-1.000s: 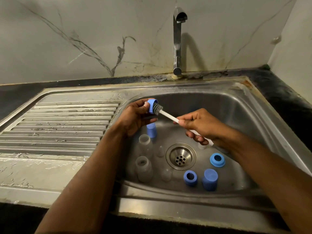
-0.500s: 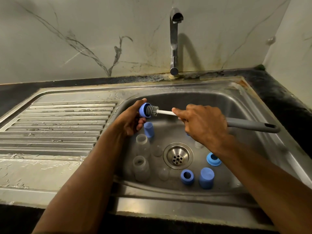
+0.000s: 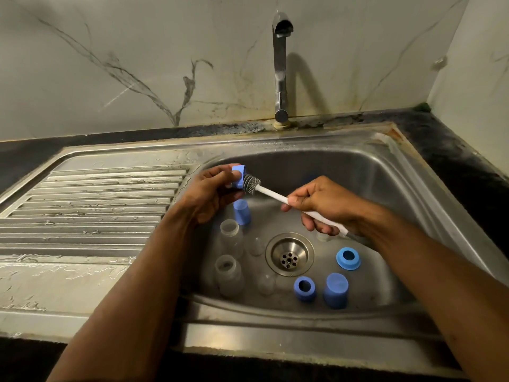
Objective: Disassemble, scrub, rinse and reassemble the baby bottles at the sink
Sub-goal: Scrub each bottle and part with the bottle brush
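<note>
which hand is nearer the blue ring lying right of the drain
Right. The right hand, holding the brush, is just above the ring; the left hand is across the basin.

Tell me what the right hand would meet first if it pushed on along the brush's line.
The right hand would drive the grey bristle brush head deeper into the blue plastic bottle ring held by the left hand; depth is unclear.

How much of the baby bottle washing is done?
Taking apart looks done: two clear bottles lie open in the sink, with blue caps and collars loose around the drain. Scrubbing is in hand: the left hand holds a blue collar while the right hand pushes the bottle brush into it. The tap is dry, so rinsing and putting together remain.
</note>
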